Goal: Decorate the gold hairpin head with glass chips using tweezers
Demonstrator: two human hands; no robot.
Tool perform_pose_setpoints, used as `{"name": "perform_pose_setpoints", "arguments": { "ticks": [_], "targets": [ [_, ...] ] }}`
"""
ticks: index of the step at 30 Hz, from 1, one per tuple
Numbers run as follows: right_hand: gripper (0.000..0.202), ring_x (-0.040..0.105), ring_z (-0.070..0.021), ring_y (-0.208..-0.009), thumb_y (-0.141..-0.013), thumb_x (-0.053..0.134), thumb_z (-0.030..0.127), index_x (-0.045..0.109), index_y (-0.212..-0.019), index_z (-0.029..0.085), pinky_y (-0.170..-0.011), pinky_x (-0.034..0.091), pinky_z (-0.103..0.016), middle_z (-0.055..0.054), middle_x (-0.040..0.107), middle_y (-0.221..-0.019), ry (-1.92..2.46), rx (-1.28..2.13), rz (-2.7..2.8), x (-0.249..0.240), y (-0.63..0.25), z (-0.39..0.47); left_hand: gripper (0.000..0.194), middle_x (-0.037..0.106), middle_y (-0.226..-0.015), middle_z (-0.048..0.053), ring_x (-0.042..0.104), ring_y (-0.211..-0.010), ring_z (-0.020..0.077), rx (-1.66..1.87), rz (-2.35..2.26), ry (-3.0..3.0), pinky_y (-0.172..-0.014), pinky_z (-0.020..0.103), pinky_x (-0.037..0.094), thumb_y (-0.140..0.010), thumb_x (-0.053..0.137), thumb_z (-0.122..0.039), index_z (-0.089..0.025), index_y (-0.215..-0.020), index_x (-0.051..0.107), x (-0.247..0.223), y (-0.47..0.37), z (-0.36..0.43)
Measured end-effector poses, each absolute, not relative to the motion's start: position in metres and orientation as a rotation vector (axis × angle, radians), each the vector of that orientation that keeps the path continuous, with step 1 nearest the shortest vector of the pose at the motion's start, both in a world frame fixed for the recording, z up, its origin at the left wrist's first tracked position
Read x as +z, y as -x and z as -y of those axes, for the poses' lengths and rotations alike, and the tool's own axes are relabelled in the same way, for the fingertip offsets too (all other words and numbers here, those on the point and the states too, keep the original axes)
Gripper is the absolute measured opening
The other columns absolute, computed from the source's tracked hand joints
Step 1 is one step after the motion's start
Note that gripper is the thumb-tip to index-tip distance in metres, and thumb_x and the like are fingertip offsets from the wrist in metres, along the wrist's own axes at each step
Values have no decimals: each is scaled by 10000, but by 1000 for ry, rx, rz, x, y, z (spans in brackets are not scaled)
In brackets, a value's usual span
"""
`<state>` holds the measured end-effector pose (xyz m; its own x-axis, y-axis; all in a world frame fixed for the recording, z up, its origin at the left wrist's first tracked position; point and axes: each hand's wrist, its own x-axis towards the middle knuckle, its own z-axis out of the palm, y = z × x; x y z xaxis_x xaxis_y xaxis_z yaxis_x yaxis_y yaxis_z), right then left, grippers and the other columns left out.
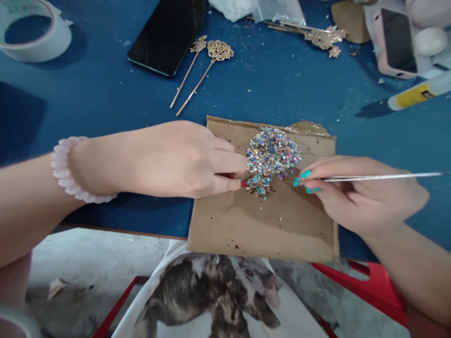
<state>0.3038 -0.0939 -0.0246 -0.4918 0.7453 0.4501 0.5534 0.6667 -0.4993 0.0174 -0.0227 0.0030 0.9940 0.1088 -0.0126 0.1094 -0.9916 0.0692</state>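
By the tabletop's [141, 98] front edge, on cardboard [246, 232], the ornament [259, 186] lies against the front-edge side of the chips [273, 150]. Short, light touches with the tool [384, 177] should suit such tiny pieces, the ornament kept steady meanwhile. The left hand [186, 162], palm down, is clamped on the ornament's left side; the right hand [362, 192], turned inward, pinches the tool penlike, its tip near the ornament.

1. One head-worn camera looks forward and steeply down across the desk [105, 94] from above its near edge.
2. That edge crosses the lower view, with the printed garment [218, 295] and floor [84, 258] beneath.
3. It sits close enough to show small pieces in the colourful heap [273, 150].
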Motion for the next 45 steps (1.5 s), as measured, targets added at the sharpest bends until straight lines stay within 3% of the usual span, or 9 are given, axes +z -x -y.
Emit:
{"name": "perform_pose_setpoints", "arguments": {
  "ticks": [5, 12, 20, 30, 45],
  "targets": [
    [179, 724, -143, -724, -913, 679, 102, 654, -945, 277, -590, 531, -264, 41, 747, -837, 1041, 240, 2193, -23, -301, 90, 543, 743, -1030, 24, 631, -783, 162, -49, -163, -3010, -619, 331, 353, -1077, 179, -192, -237, -1061, 720, 5, -18, 22],
    [172, 748, -147, -780, -925, 667, 105, 629, -905, 271, -660, 592, -260, 33, 752, -832, 1022, 242, 2225, -20, -291, 88, 552, 743, -996, 19, 648, -802, 164, -19, -216, -2932, -642, 320, 372, -1096, 150, -290, -233, -1062, 698, 3, -16, 19],
    [122, 736, -131, -679, -915, 705, 143, 667, -881, 254, -561, 538, -254, 54, 769, -833, 1075, 163, 2212, -21, -282, 84, 588, 738, -994, -4, 654, -811, 154, 89, -229, -2857, -651, 309, 375, -1108, 114, -369, -251, -1064, 688, 0, -15, 19],
    [141, 709, -108, -645, -904, 707, 116, 663, -855, 241, -578, 506, -249, 63, 770, -817, 1124, 165, 2252, -16, -275, 82, 571, 724, -980, 6, 614, -786, 156, 112, -249, -2799, -668, 312, 347, -1108, 154, -420, -234, -1032, 689, -1, -13, 20],
    [76, 669, -88, -596, -936, 696, 218, 675, -864, 221, -528, 448, -236, 56, 754, -789, 1087, 193, 2203, -21, -278, 81, 632, 720, -982, 3, 634, -809, 168, 7, -321, -2779, -665, 323, 356, -1089, 86, -492, -259, -1037, 671, -1, -14, 20]
  ]
}}
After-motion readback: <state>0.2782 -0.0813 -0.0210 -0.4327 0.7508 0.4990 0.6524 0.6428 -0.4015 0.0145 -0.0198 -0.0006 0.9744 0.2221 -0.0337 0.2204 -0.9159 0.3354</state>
